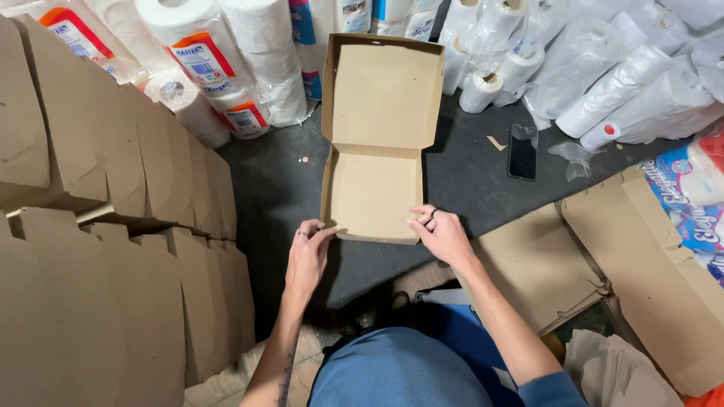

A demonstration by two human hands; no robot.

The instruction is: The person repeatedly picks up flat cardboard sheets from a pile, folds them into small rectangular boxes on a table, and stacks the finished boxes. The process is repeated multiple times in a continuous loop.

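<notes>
A brown cardboard box (pixel 375 192) lies open on the dark floor, its lid (pixel 385 94) folded back away from me. My left hand (pixel 308 252) touches the box's near left corner with its fingertips. My right hand (pixel 441 234), with a dark ring on one finger, pinches the near right corner of the front wall. Both hands press on the front edge of the box. The tray of the box holds nothing.
Stacks of flat cardboard blanks (pixel 113 249) rise on the left. More flat cardboard (pixel 543 264) lies on the right. Wrapped paper rolls (pixel 226 60) and plastic-wrapped rolls (pixel 626 75) line the back. A black phone (pixel 523 151) lies on the floor.
</notes>
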